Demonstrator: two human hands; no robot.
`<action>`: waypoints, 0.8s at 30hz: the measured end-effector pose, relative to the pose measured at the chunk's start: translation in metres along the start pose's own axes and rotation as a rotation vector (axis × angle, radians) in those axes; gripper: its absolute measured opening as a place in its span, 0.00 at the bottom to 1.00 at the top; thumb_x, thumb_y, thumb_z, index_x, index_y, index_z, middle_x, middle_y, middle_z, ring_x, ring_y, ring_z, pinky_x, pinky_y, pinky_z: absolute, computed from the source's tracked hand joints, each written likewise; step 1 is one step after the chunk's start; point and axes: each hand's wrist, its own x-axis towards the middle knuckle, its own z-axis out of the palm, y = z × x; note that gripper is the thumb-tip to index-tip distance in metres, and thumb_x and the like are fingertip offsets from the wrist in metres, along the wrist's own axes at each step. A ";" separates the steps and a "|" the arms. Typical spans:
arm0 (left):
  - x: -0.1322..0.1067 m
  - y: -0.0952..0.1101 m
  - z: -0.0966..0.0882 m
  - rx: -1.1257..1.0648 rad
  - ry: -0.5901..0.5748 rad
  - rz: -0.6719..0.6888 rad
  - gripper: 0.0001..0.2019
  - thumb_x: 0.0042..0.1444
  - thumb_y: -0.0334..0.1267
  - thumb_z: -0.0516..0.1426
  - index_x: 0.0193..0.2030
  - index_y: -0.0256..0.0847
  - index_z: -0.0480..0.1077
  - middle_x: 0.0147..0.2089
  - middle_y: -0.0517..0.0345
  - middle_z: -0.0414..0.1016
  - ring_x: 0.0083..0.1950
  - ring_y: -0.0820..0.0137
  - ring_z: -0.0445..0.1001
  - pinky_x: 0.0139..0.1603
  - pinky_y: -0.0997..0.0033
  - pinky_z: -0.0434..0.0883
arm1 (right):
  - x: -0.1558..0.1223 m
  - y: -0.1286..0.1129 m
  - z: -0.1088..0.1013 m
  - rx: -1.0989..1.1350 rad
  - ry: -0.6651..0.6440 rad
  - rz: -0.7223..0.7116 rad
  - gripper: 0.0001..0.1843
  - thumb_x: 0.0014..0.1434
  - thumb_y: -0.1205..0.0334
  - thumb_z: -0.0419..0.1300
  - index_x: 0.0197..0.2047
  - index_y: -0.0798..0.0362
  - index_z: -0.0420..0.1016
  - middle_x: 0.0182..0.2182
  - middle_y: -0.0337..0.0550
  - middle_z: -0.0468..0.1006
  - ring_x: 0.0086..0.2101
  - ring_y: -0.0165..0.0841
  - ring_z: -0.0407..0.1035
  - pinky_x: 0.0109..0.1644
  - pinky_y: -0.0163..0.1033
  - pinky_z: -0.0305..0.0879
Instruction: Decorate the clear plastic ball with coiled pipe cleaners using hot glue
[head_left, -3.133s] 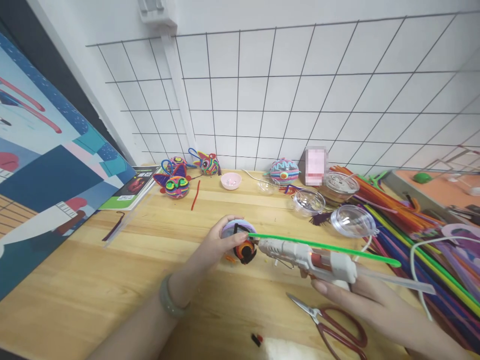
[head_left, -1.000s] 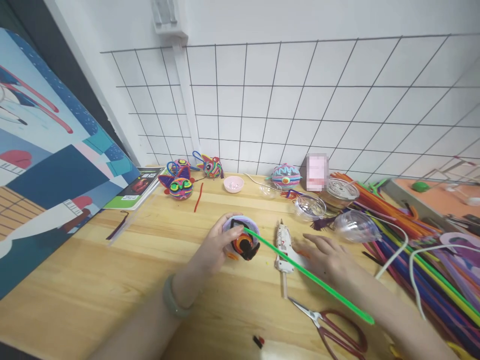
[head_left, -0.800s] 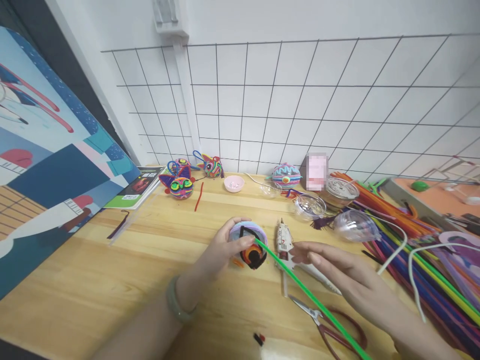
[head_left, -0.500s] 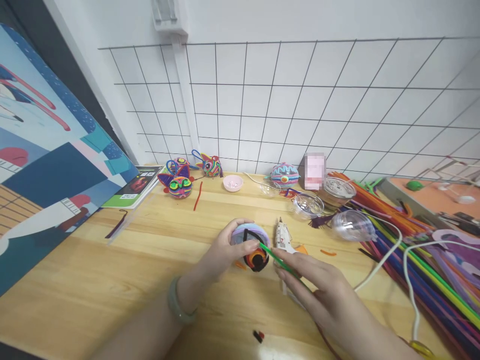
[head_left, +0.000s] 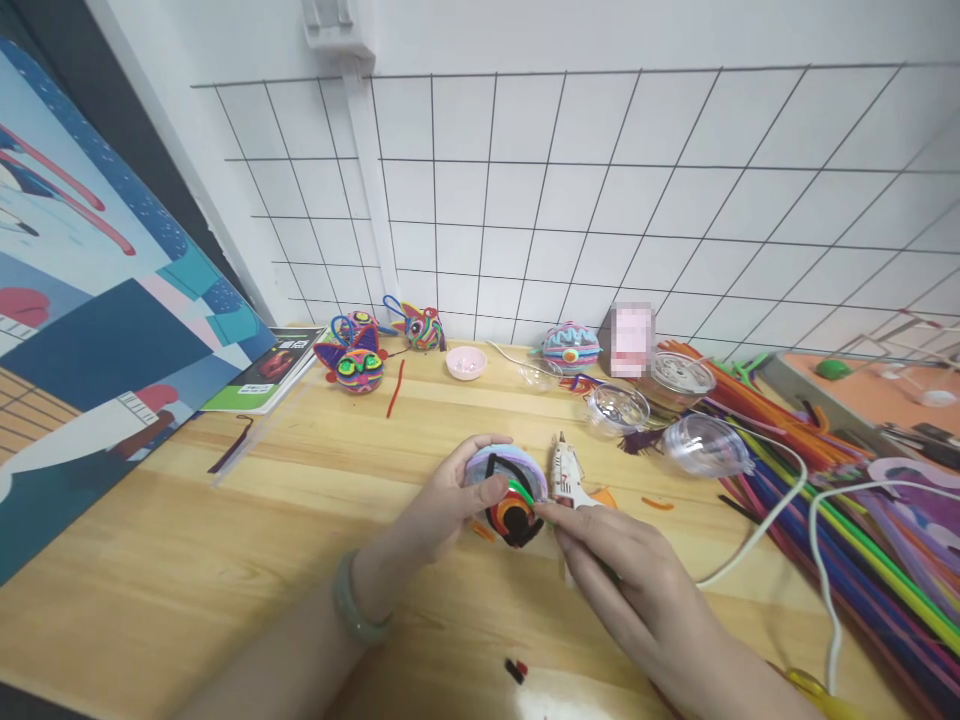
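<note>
My left hand (head_left: 457, 500) grips a round ball (head_left: 529, 470) from its left side, with the thumb pressed on its front. Lilac and pale blue strips cover the top of the ball, and a black, red and orange eye shape (head_left: 516, 515) sits on its face. A green pipe cleaner (head_left: 523, 490) curves over the top of that eye. My right hand (head_left: 622, 560) pinches the green pipe cleaner at the ball's right edge; its tail runs under my fingers and is mostly hidden. Just behind my right hand lies a hot glue gun (head_left: 565, 470).
Decorated balls (head_left: 360, 368) and a pink dish (head_left: 466, 363) stand along the wall. Clear plastic half-shells (head_left: 705, 445) lie at the right beside a bundle of pipe cleaners (head_left: 825, 520). A white cord (head_left: 817, 560) loops there. Black and red scraps (head_left: 516, 670) lie in front.
The green pipe cleaner, earlier held straight off the ball's front, is now bent along the eye's upper edge. My right hand has moved slightly left and down against the ball.
</note>
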 end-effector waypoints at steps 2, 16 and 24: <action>0.000 0.000 0.001 -0.005 -0.015 -0.003 0.30 0.42 0.47 0.67 0.52 0.41 0.65 0.42 0.54 0.73 0.43 0.67 0.72 0.44 0.69 0.67 | 0.000 0.000 -0.001 0.041 -0.009 0.033 0.16 0.63 0.73 0.49 0.52 0.55 0.70 0.26 0.41 0.74 0.27 0.30 0.69 0.29 0.32 0.65; 0.000 -0.001 0.002 0.004 -0.010 -0.005 0.31 0.42 0.50 0.66 0.51 0.40 0.65 0.43 0.53 0.73 0.41 0.69 0.72 0.43 0.71 0.67 | -0.003 0.002 0.002 -0.041 -0.016 -0.077 0.24 0.62 0.76 0.47 0.59 0.51 0.62 0.26 0.41 0.74 0.26 0.32 0.67 0.29 0.36 0.64; 0.000 -0.004 0.002 -0.064 -0.010 0.011 0.28 0.47 0.56 0.61 0.50 0.41 0.67 0.43 0.53 0.75 0.41 0.67 0.74 0.42 0.69 0.68 | -0.007 0.009 0.006 -0.245 -0.023 -0.169 0.21 0.62 0.74 0.48 0.58 0.58 0.61 0.23 0.40 0.69 0.24 0.32 0.62 0.27 0.37 0.59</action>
